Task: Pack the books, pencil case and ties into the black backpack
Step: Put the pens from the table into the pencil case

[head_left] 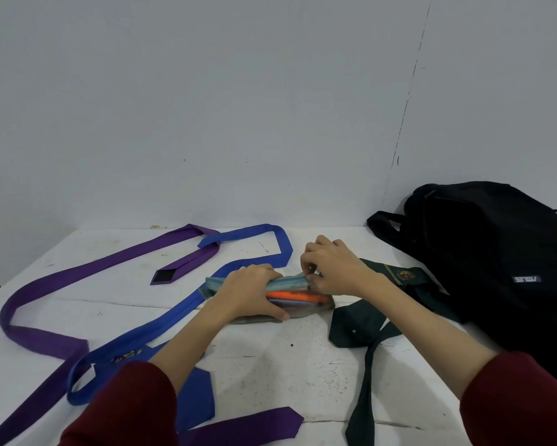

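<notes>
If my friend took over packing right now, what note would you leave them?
Left hand grips the clear pencil case on the white table. Right hand pinches at its top edge near the right end, likely the zip.
Purple tie, blue tie and dark green tie lie loose on the table.
Black backpack sits at the right against the wall.
No books in view.
Done: nothing visibly packed.
Left: close the case, put it and all three ties in the backpack, find the books.
</notes>
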Available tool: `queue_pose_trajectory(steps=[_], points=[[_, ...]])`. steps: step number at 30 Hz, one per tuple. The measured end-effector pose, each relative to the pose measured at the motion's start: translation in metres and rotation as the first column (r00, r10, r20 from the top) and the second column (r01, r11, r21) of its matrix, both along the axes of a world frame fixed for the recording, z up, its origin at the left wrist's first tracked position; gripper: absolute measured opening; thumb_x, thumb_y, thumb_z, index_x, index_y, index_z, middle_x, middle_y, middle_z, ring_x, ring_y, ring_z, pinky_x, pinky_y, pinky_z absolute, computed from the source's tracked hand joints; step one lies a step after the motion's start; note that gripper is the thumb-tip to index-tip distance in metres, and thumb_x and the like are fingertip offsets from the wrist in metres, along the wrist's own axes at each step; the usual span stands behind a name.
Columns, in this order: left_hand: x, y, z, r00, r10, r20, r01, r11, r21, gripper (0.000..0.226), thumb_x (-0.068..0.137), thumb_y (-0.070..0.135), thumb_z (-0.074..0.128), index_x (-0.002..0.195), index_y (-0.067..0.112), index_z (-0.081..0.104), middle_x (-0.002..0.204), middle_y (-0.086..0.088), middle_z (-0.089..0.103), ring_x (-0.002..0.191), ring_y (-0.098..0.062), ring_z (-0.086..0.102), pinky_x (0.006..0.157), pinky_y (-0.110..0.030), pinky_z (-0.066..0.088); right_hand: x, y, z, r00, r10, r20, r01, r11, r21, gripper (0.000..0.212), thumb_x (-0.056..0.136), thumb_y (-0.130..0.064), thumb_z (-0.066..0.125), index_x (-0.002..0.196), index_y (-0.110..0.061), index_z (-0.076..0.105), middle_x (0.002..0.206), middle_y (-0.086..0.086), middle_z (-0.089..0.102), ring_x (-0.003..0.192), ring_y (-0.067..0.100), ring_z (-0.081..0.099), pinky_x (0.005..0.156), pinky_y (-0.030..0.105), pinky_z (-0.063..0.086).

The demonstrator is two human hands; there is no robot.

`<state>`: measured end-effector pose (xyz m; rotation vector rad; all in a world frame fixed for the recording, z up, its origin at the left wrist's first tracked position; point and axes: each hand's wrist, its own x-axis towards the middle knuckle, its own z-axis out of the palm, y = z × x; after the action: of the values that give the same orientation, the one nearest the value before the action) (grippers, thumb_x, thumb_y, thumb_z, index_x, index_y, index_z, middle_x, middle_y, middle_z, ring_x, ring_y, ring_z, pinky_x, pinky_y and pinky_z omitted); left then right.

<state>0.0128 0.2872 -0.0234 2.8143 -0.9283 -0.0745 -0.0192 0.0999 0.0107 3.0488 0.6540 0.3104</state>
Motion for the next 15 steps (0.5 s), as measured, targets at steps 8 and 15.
queue_pose_trajectory(steps=[8,15], points=[[0.000,-0.001,0.002,0.998,-0.018,-0.054,0.009,0.986,-0.168,0.047,0.086,0.058,0.052,0.126,0.035,0.057,0.113,0.008,0.061,0.097,-0.009,0.055,0.084,-0.030,0.047,0.006,0.003,0.010,1.000,0.026,0.009,-0.025,0.992,-0.125,0.018,0.085,-0.021,0.057,0.089,-0.011,0.071,0.104,-0.001,0.058,0.102,0.016,0.044,0.084,0.026,0.030],[-0.002,-0.019,-0.001,0.998,0.051,-0.027,-0.058,0.876,-0.479,0.018,0.086,0.025,0.067,0.100,0.019,0.075,0.096,0.007,0.070,0.085,-0.005,0.059,0.079,-0.027,0.051,0.004,0.009,0.013,1.000,0.001,-0.015,-0.004,0.976,-0.218,0.018,0.085,-0.018,0.055,0.091,-0.007,0.069,0.102,0.003,0.060,0.102,0.018,0.046,0.086,0.028,0.032]])
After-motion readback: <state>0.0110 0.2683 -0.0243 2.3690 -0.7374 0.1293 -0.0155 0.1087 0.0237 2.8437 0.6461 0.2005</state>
